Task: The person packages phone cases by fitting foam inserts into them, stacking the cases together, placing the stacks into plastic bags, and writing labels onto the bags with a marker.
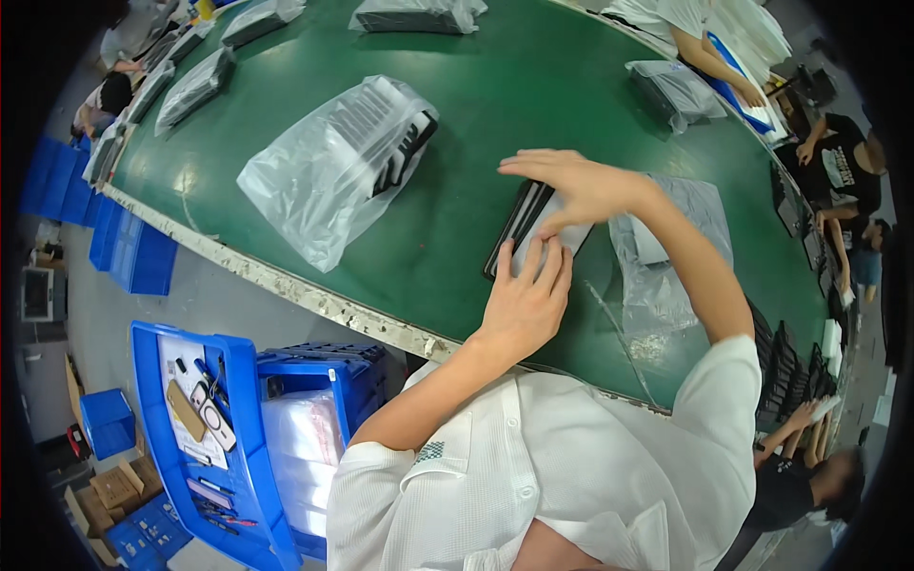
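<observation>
A flat dark item with a pale top [522, 228] lies on the green table in front of me. My left hand [529, 303] rests its spread fingertips on the near edge of it. Over its far right side arches my right hand [581, 190], fingers stretched out and thumb pointing down toward the pale top. The right palm hides part of the item, so I cannot tell its kind. To the left lies a clear plastic bag [333, 162] with a black-and-white item inside. Beside my right forearm, another clear bag [671, 252] lies flat, with a pale piece showing in it.
More bagged dark items lie along the far edge [419, 14], far left [195, 90] and far right [674, 93]. A blue tray [157, 409] with phones and pens stands below the table at left, next to a blue crate [376, 381] of plastic bags. Other people work around the table.
</observation>
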`<action>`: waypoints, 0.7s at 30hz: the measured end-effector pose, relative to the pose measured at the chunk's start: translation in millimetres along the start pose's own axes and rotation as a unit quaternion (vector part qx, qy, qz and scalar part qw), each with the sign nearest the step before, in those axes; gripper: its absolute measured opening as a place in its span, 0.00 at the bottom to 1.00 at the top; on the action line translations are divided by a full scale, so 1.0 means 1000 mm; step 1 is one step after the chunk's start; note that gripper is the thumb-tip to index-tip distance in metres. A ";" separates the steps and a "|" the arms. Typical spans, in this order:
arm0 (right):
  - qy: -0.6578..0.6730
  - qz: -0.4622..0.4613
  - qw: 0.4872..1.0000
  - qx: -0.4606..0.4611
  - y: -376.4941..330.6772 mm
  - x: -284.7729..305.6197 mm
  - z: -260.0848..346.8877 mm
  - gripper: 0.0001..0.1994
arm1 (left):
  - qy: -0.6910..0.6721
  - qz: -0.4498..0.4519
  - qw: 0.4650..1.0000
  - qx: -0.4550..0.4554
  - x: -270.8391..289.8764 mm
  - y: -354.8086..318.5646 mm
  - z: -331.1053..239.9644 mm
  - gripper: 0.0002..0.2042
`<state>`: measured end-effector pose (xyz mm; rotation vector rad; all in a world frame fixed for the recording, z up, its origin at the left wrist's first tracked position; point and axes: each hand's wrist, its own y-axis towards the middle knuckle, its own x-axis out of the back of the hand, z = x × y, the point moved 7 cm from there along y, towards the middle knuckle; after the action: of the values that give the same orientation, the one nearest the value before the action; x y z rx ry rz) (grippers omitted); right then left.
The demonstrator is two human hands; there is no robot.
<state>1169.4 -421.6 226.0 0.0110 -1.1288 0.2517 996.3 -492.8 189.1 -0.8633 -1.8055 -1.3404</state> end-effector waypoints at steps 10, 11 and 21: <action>-0.179 0.448 0.876 0.002 0.006 -0.053 0.007 0.72 | 0.005 -0.189 0.959 0.210 0.132 -0.011 0.148 0.21; -0.228 0.443 0.867 0.009 -0.011 -0.058 0.008 0.71 | 0.007 -0.191 0.958 0.213 0.136 -0.011 0.165 0.21; 0.059 0.039 0.996 -0.047 -0.072 -0.041 0.047 0.56 | 0.048 -0.133 0.928 0.344 0.098 -0.058 0.260 0.07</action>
<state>1125.8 -505.4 218.2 -0.1306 -1.0234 0.2657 857.0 -245.8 190.8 -0.1738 -2.1525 -0.7680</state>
